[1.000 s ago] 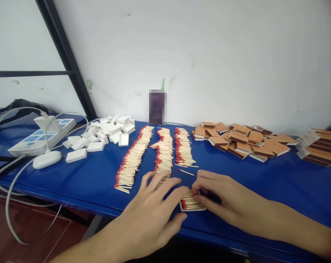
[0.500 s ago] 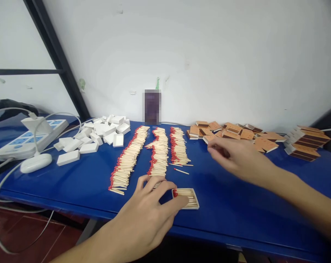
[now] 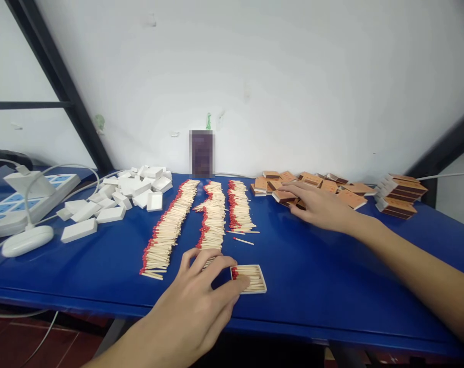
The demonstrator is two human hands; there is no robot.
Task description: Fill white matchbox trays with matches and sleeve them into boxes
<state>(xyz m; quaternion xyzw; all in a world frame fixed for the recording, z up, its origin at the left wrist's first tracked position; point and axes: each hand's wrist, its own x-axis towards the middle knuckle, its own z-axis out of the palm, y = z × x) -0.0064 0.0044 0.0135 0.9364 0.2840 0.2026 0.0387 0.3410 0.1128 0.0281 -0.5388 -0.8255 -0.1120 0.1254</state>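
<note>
Left hand (image 3: 199,299), half-spread, touches one filled tray (image 3: 263,279) near three match rows (image 3: 214,217); right hand (image 3: 319,205), spread, overlies matchboxes (image 3: 352,199).

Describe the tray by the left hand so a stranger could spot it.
On the blue table, look toward the near edge, at the left hand. One finger reaches over a white tray; unlike the heaped white trays, it shows red-headed matches inside.

Table (image 3: 312,276): power strip (image 3: 9,207), far left | tray pile (image 3: 118,191), right of strip | three match rows (image 3: 212,214), centre | matchbox heap (image 3: 310,178), right, right hand (image 3: 318,204) on it | matchbox stack (image 3: 400,194), farther right | match-holding tray (image 3: 257,292), front centre, left hand's (image 3: 206,294) thumb over it | wall (image 3: 293,76), behind
</note>
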